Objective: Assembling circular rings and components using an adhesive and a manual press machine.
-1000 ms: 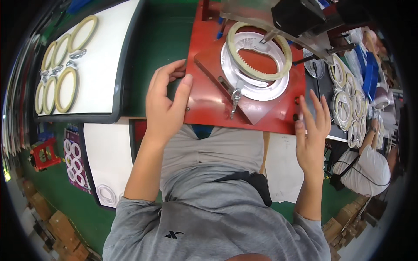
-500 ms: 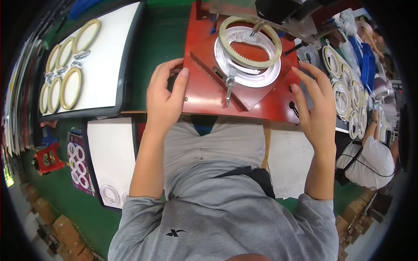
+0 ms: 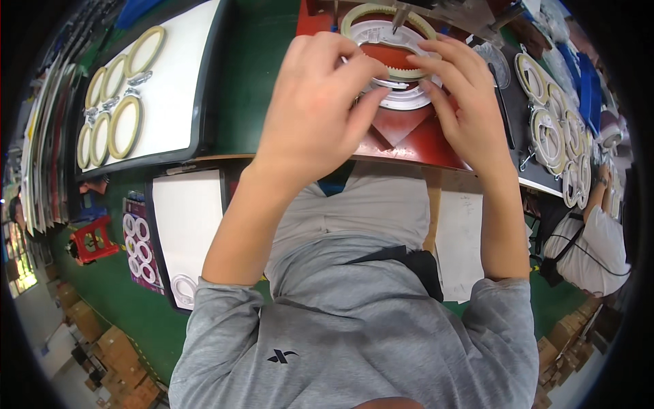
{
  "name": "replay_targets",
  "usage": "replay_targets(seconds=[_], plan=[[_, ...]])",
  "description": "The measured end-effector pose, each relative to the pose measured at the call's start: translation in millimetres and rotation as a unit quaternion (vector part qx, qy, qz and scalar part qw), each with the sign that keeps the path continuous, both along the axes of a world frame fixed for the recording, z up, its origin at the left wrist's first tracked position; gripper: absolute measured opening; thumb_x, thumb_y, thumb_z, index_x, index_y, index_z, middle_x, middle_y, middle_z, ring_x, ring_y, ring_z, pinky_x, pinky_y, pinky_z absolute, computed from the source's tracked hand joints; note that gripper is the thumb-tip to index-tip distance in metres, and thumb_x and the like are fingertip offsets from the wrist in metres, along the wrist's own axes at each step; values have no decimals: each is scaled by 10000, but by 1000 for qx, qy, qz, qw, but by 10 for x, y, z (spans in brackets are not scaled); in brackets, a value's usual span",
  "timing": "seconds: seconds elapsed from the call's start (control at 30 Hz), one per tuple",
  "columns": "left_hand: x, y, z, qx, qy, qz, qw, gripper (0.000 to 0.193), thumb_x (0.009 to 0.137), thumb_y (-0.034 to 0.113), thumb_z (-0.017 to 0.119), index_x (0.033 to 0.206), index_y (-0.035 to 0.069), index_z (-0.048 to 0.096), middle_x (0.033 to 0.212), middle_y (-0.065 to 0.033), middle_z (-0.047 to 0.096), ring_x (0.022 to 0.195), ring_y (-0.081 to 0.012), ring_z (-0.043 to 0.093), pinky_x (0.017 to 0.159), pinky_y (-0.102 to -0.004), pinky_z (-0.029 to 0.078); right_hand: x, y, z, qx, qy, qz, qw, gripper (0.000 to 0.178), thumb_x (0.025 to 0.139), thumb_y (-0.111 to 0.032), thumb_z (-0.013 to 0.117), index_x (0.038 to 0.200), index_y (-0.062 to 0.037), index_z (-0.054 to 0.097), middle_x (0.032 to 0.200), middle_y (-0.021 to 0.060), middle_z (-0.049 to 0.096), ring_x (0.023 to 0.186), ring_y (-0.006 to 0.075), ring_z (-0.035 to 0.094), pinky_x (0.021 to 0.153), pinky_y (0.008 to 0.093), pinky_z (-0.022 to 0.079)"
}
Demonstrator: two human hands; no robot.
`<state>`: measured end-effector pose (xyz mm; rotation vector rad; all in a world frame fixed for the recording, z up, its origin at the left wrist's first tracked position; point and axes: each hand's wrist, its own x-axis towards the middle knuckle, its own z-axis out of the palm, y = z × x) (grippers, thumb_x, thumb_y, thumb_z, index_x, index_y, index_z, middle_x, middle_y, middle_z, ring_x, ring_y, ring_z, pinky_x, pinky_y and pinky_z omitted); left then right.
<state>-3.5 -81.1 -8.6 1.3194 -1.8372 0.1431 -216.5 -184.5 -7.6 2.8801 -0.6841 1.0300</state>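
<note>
Both hands meet over the pale yellow toothed ring point(image 3: 390, 41). The left hand point(image 3: 315, 102) and right hand point(image 3: 465, 102) pinch its near edge with bent fingers. The ring lies flat on a white round plate point(image 3: 409, 99) on the red metal stand point(image 3: 409, 140), just ahead on the green bench point(image 3: 259, 82).

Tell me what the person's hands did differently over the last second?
Both hands left the near edge of the red metal fixture plate and moved forward: the left hand and right hand now meet over the cream toothed ring on its white disc, fingertips at its near rim. Ring, plate and the white tray of rings stayed put.
</note>
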Motion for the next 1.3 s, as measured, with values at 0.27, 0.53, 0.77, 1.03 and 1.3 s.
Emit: replay_targets(seconds=[0.27,0.53,0.77,1.03,1.3], plan=[[-96,-95,-29,9,-44,-12,999,106,830,37,733,926,72,705,961,-45,657,989,-282,554,877,-372,463,-47,-103,-56,47,15,39,998,197,906,-49,661,1098,-53,704,1205,103,664,1222,315,584,1045,402,442],[54,12,142,83,13,-70,994,138,824,6,736,954,40,706,907,-56,685,890,-217,596,719,-330,511,9,67,106,52,48,32,997,208,888,-74,688,1091,-83,736,1067,88,667,1039,288,620,923,375,491],[166,1,123,128,-6,-59,990,140,825,3,740,957,26,699,896,-65,686,823,-213,611,704,-312,514,162,172,-31,83,-42,2,996,207,868,-75,718,1069,-92,762,983,70,676,958,261,632,821,347,522],[195,-104,174,198,2,-102,975,125,838,11,744,945,1,679,855,-87,648,773,-208,617,690,-288,508,117,104,-146,57,-87,-17,994,186,826,-48,714,995,-95,775,927,50,688,916,266,636,778,366,539],[201,-74,208,200,17,-94,975,115,767,-3,745,858,-5,675,860,-121,669,838,-309,619,768,-372,502,170,135,-223,107,-110,2,988,196,808,-82,662,983,-92,749,946,63,658,991,284,614,854,386,531]])
